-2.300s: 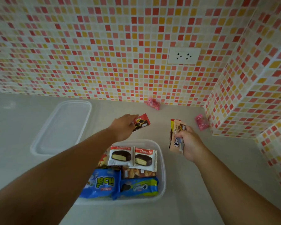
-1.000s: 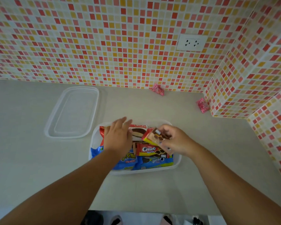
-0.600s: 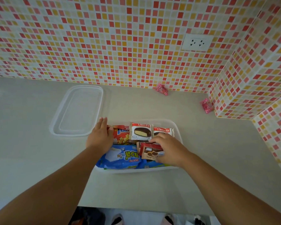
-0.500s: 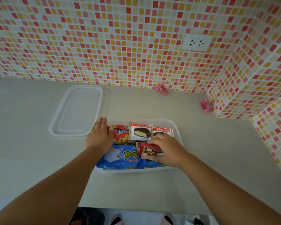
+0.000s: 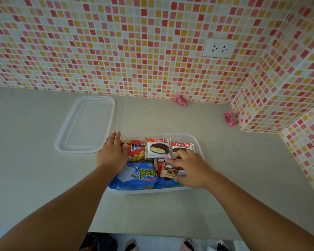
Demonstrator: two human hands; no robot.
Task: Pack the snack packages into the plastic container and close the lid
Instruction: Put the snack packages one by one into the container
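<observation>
Nearest, my right hand [image 5: 190, 169], fingers pinched on a brown cookie pack [image 5: 171, 172] lying in the clear container [image 5: 198, 142]; my left hand [image 5: 112, 153] flat and open on the container's left edge; blue packs [image 5: 138, 176] at the near side, two Choco Pie packs [image 5: 158, 148] behind; lid [image 5: 86, 125] off, far left; two pink candies [image 5: 179, 100] by the tiled wall [image 5: 134, 42]

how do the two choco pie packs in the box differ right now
The left Choco Pie pack shows its whole face, pie picture included, and no hand touches it. The right Choco Pie pack is partly hidden: the right hand covers its lower part, so only the top strip and name show. The left pack also overlaps the right one's edge. Both are white with a red band and lie flat at the container's far side.
</observation>
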